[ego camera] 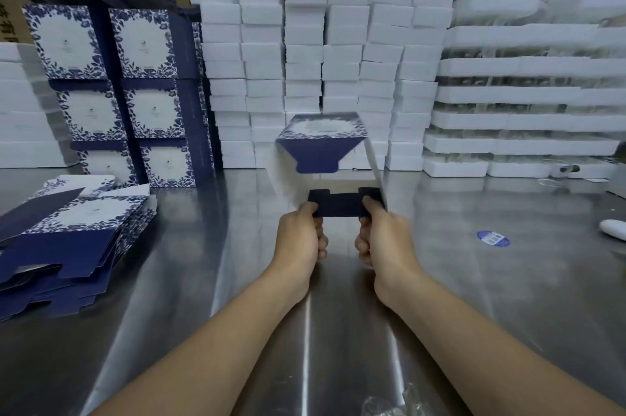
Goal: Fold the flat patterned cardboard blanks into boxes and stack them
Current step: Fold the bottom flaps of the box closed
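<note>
Gripping a navy flap of the half-opened blue-and-white floral blank (322, 141), left hand (299, 236) and right hand (384, 237) curled round it, raised above the steel surface (474, 280), motion-blurred.

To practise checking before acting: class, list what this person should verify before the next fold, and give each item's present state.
1. Grip on the blank by left hand and right hand: ok.
2. Folds square: cannot tell, blurred.
3. Its flap tucked in: not ok, hangs open.
4. Spare pile at hand: ok.
5. Finished stack upright: ok.
</note>
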Available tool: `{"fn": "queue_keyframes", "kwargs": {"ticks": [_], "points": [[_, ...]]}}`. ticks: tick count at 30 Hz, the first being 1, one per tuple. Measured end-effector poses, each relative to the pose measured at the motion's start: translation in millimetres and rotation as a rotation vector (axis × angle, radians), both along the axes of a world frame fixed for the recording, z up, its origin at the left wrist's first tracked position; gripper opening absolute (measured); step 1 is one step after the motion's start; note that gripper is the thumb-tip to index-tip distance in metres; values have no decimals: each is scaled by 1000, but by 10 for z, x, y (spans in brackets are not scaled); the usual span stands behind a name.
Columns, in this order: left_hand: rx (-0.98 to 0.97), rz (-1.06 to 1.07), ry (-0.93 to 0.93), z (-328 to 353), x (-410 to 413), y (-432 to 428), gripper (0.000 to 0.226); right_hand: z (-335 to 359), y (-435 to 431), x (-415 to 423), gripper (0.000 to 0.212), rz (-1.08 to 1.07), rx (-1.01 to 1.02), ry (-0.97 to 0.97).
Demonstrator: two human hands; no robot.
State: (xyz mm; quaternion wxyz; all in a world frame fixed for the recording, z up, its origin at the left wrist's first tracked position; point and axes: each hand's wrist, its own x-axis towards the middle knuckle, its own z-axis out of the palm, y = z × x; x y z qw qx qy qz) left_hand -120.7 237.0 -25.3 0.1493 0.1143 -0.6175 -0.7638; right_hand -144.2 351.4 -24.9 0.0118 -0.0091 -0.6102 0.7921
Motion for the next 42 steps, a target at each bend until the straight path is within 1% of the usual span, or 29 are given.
{"fn": "queue_keyframes", "kwargs": {"ticks": [2, 5, 10, 14, 20, 23, 27, 31, 36, 38, 40, 42], "points": [[-30, -23, -3, 9, 5, 1, 41, 3, -25, 25, 33, 67, -1, -19], [-36, -68, -1, 24, -1, -1, 48, -7, -58, 24, 37, 90, -43, -47], [-48, -84, -11, 35, -41, 22, 42, 11, -95, -29, 36, 64, -58, -64], [-67, -73, -6, 33, -36, 7, 41, 25, -104, -25, 39, 123, -39, -35], [-93, -133, 0, 44, 14, 23, 52, 14, -76, 21, 39, 188, -20, -23], [-138, -123, -18, 39, 5, 27, 49, 39, -81, 34, 38, 181, 8, -23], [-93, -103, -5, 62, -50, -44, 43, 64, -124, 0, 41, 118, 14, -24], [-50, -100, 4, 68, -64, -72, 45, 46, -146, -33, 41, 93, 19, -39], [-76, -57, -55, 59, -72, -78, 44, 63, -111, -26, 42, 130, 43, -58], [-74, -56, -45, 72, -71, -86, 44, 64, -107, -36, 45, 152, 62, -55], [-80, -76, -13, 77, -51, -93, 45, 52, -113, -43, 43, 168, 92, -43], [-128, -88, 6, 62, -44, -96, 44, 47, -120, -54, 40, 184, 92, -33]]}}
